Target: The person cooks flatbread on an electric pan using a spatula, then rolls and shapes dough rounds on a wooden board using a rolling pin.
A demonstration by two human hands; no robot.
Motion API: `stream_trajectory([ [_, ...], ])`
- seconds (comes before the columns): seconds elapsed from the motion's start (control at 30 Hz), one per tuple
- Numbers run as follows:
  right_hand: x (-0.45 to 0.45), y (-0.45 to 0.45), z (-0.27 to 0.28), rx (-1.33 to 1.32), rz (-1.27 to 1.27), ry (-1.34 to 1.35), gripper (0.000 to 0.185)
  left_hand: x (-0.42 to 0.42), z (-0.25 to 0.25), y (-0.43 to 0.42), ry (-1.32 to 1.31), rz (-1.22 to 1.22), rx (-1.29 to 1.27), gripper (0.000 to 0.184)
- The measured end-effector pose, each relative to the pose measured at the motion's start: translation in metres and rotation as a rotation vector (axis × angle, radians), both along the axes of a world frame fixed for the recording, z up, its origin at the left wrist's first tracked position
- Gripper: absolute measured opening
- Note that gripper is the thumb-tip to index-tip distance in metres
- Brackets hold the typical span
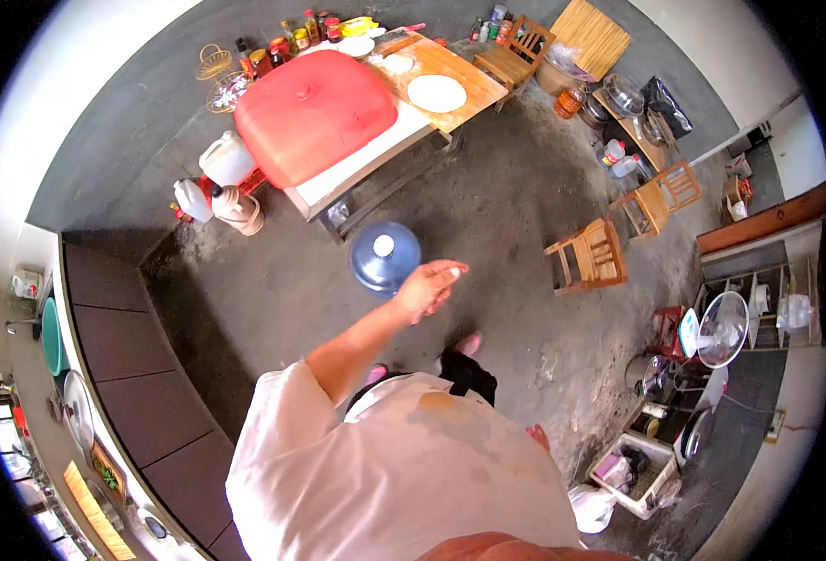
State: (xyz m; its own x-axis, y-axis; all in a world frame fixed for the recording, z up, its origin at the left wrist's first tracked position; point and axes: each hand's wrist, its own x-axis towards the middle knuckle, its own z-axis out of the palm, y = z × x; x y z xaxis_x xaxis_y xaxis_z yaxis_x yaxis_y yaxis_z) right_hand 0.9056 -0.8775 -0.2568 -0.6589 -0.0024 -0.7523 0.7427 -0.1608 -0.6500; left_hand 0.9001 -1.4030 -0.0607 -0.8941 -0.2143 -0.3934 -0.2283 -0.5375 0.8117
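My left hand [432, 288] is stretched out in front of my body, its fingers loosely bent and partly apart, with nothing visible in it. Just behind it in the view, a blue water-cooler bottle [380, 266] with a white cap stands on the floor. I cannot tell that they touch; the hand covers part of the bottle's edge. Only the fingers of my right hand [537, 436] show beside my pale shirt. They look apart and hold nothing visible; the rest of that hand is hidden behind my body.
A table [362, 154] carries a large red food cover [315, 112], a wooden board [469, 91] and several jars. White jugs [228, 159] stand at its left. Wooden chairs [593, 257] are on the right. Dark cabinets [132, 346] line the left; a white crate [658, 479] sits lower right.
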Motion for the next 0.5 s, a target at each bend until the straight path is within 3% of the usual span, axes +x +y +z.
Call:
stream_trajectory([
  [0.07,-0.022,0.038,-0.071,0.286,0.321,0.373,0.045,-0.044,-0.028,-0.005,-0.083,0.059,-0.003,0.032],
  [0.17,-0.094,0.033,-0.062,0.244,0.291,0.307,0.046,-0.081,-0.088,-0.005,-0.210,0.283,0.069,0.032],
  [0.3,-0.234,0.006,-0.021,0.109,0.138,0.127,0.049,-0.096,-0.157,-0.025,-0.558,0.327,-0.540,0.030],
  [0.33,-0.264,-0.008,-0.001,0.115,0.130,0.108,0.050,-0.100,-0.187,-0.038,-0.682,0.294,-0.483,0.028],
  [0.37,-0.293,-0.023,0.020,0.139,0.134,0.096,0.050,-0.102,-0.216,-0.047,-0.738,0.294,-0.661,0.026],
  [0.47,-0.372,-0.099,0.102,0.236,0.199,0.109,0.053,-0.125,-0.171,-0.074,-0.848,0.353,-0.596,0.026],
  [0.5,-0.395,-0.113,0.109,0.219,0.213,0.107,0.049,-0.132,-0.188,-0.082,-0.778,0.523,-0.427,0.029],
])
